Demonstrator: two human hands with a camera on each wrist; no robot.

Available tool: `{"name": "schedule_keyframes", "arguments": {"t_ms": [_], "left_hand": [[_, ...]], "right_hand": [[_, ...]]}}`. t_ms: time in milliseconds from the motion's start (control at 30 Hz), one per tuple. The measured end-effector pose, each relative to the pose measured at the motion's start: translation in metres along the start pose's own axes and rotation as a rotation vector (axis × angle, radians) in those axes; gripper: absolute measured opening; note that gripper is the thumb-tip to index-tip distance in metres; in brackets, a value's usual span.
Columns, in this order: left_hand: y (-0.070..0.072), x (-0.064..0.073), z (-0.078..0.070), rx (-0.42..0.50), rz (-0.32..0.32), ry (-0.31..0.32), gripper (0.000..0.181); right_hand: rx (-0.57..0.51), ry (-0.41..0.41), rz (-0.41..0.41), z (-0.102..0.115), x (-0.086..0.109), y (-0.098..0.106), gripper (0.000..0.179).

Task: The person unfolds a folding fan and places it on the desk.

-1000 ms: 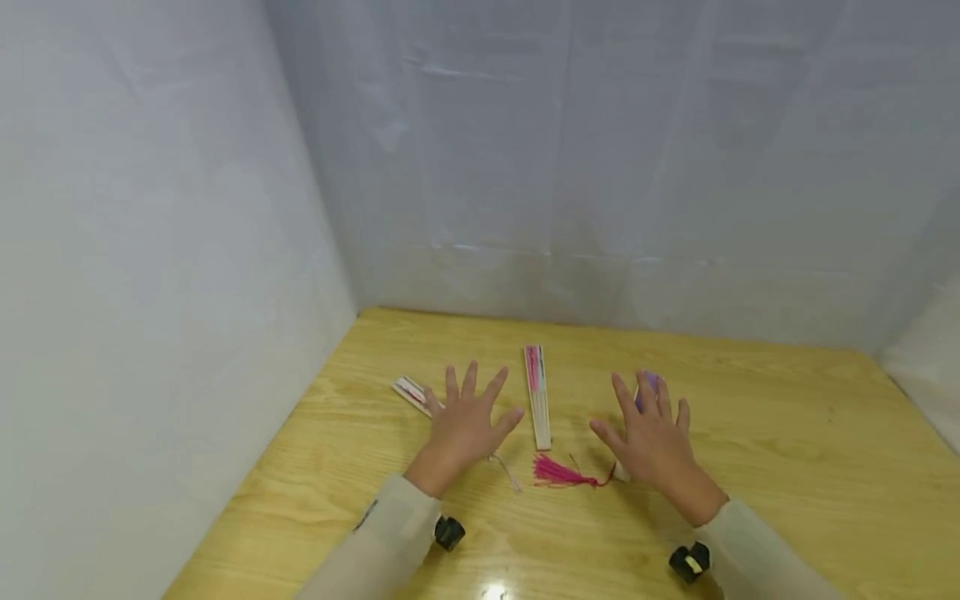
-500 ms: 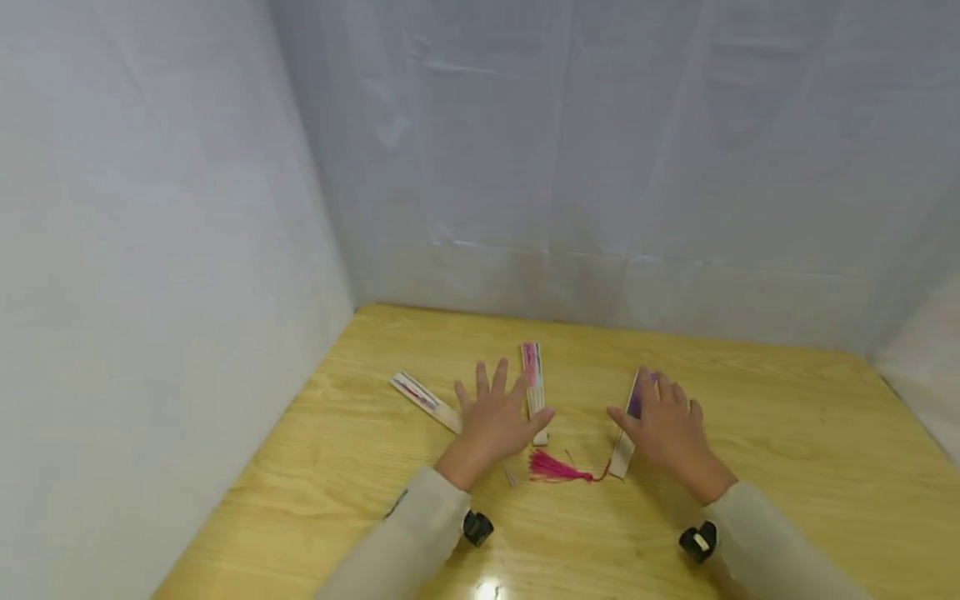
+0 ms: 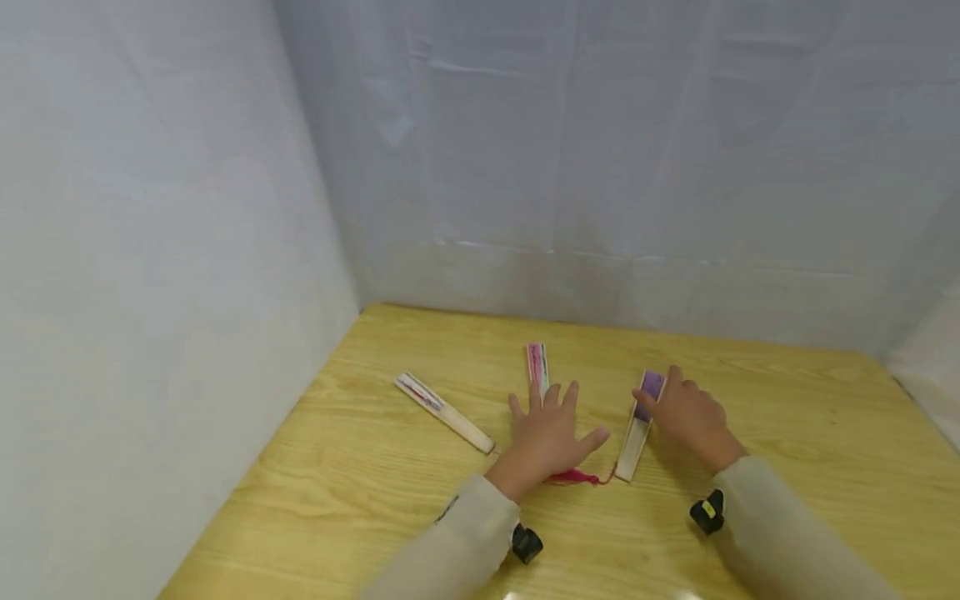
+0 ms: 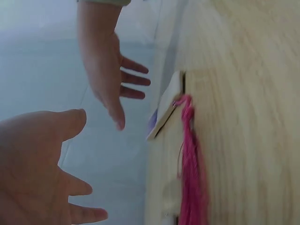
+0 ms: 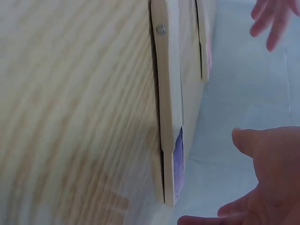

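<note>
Three folded hand fans with pale wooden ribs lie on the table. In the head view my left hand (image 3: 546, 437), fingers spread, hovers over the lower part of the pink-topped fan (image 3: 536, 362) and hides part of a magenta tassel (image 4: 190, 154). My right hand (image 3: 690, 417) is beside the purple-topped fan (image 3: 633, 450), its thumb overlapping the purple end in that view. The right wrist view shows a gap between this hand and the fan, with nothing between the fingers. Off to the left, the third fan (image 3: 446, 412) lies slanted, showing a white top with dark red marks.
The wooden table (image 3: 322, 467) ends at a pale sheeted back wall (image 3: 600, 167), with another white sheet (image 3: 165, 250) along the left side. A black wrist camera (image 3: 527, 543) is on the left cuff and another black camera (image 3: 707, 512) on the right.
My left hand has moved right, from the left fan to over the middle one, uncovering the left fan. My right hand has shifted slightly right and its fingers have drawn in. The fans lie still.
</note>
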State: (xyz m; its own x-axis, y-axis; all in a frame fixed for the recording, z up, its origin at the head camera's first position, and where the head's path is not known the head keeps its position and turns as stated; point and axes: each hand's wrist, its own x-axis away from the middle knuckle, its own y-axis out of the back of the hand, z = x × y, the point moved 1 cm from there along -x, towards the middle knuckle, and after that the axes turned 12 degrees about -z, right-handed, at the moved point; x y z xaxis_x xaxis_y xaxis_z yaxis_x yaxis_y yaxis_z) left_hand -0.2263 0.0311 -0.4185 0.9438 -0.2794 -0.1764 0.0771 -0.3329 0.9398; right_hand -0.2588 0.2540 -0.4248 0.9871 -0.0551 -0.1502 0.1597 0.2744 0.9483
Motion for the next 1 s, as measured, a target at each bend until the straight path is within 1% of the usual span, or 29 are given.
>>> {"name": "schedule_keyframes", "arguments": {"t_ms": [133, 200, 267, 433, 500, 633, 833, 1000], "left_hand": [[-0.009, 0.000, -0.012, -0.018, 0.023, -0.029, 0.084], [-0.012, -0.001, -0.016, -0.037, 0.027, -0.040, 0.083], [-0.014, -0.002, -0.019, -0.052, 0.029, -0.049, 0.083], [-0.020, -0.001, -0.026, -0.078, 0.031, -0.064, 0.082], [-0.022, 0.001, -0.029, -0.099, 0.040, -0.059, 0.081], [-0.028, 0.003, -0.033, -0.147, 0.052, -0.043, 0.078], [-0.036, 0.003, -0.038, -0.167, 0.058, -0.059, 0.073], [-0.038, 0.002, -0.042, -0.198, 0.044, -0.062, 0.069]], "right_hand": [[0.018, -0.036, 0.035, -0.004, -0.009, 0.002, 0.088], [0.022, -0.047, 0.057, -0.006, -0.013, 0.003, 0.089], [0.021, -0.050, 0.077, -0.006, -0.016, 0.004, 0.087], [0.006, -0.073, 0.119, -0.007, -0.019, 0.007, 0.065], [0.005, -0.077, 0.128, -0.008, -0.020, 0.006, 0.060], [0.010, -0.080, 0.130, -0.011, -0.025, 0.003, 0.060], [0.020, -0.109, 0.137, -0.013, -0.034, -0.004, 0.061], [0.020, -0.128, 0.135, -0.010, -0.037, -0.005, 0.059]]}}
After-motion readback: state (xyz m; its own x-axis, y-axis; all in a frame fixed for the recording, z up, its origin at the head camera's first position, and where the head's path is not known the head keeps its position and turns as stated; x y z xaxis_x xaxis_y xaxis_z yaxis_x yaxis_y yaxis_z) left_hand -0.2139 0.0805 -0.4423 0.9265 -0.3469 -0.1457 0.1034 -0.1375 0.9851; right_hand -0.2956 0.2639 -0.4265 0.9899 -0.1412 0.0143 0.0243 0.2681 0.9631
